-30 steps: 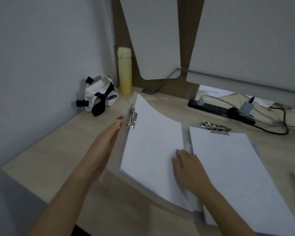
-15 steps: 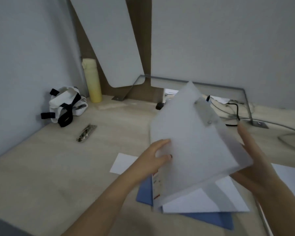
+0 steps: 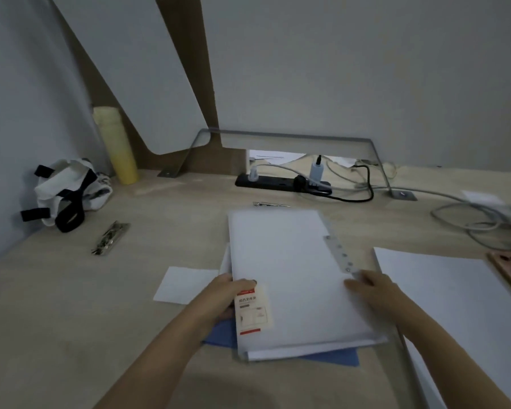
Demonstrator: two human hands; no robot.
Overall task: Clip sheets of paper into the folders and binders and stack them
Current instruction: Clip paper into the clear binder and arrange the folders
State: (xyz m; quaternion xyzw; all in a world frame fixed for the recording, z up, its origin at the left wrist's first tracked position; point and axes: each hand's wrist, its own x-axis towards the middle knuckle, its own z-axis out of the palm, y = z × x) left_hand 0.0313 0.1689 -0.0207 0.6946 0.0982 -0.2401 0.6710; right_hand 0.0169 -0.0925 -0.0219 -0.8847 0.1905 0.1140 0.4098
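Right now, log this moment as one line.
step: stacking | white folder: flat on blue folder | left hand: grips left edge | right hand: rests on right edge

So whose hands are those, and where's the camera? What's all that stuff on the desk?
There is no machine here. Those are a person's two hands, and the only picture comes from a camera worn on that person's head, looking down at the desk. The left hand grips the left edge of a white folder, with the thumb on top near its label. The right hand rests on the folder's right side. The folder lies on white sheets and a blue folder. To the left lie a paper slip and a metal clip. A second clip lies behind the folder. A paper stack sits on the right. At the back are a bottle, a bag and a power strip.
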